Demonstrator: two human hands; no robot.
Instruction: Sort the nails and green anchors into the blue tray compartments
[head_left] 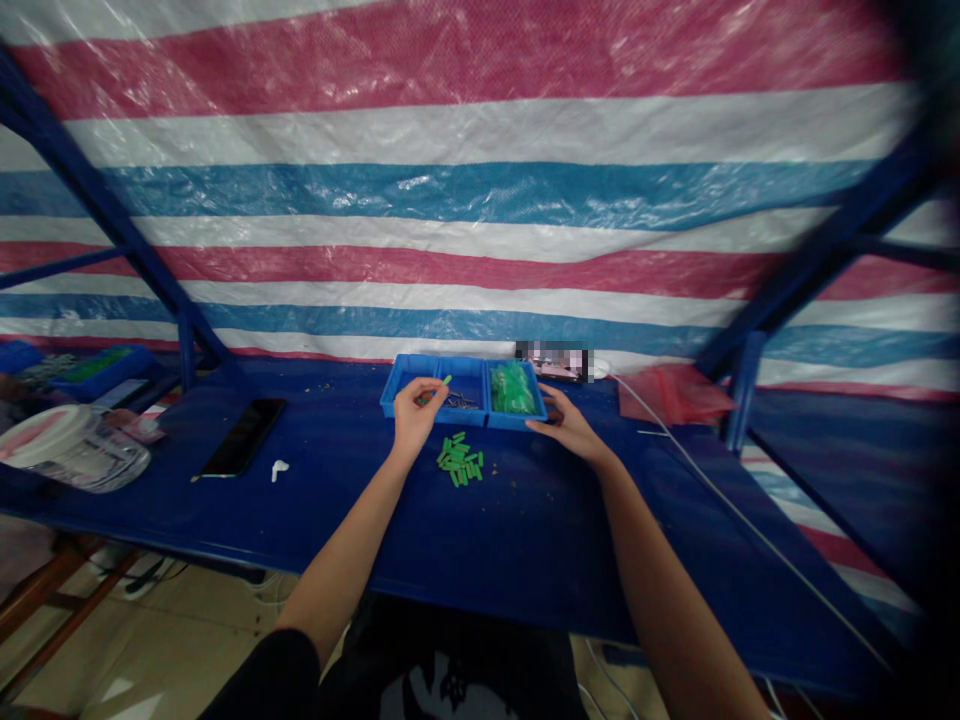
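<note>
My left hand [415,412] is closed in a pinch on a small green strip [447,380], held over the left part of the blue bins [388,402]. Small metal pieces [459,401] lie in the middle bin. The right bin is filled with a clear bag of green pieces [513,388]. At that bin's right front corner is my right hand [568,428], thumb and fingers apart around the corner; whether it presses on the bin cannot be made out. A loose pile of green strips [460,460] lies on the blue table [495,550] in front of the bins.
To the left lie a black phone [244,437] and a white earbud [279,468], with a white tub [75,447] farther out. A red plastic bag [671,393] rests at the right, and a white cable [720,490] crosses the table. Striped sheeting [480,230] hangs behind.
</note>
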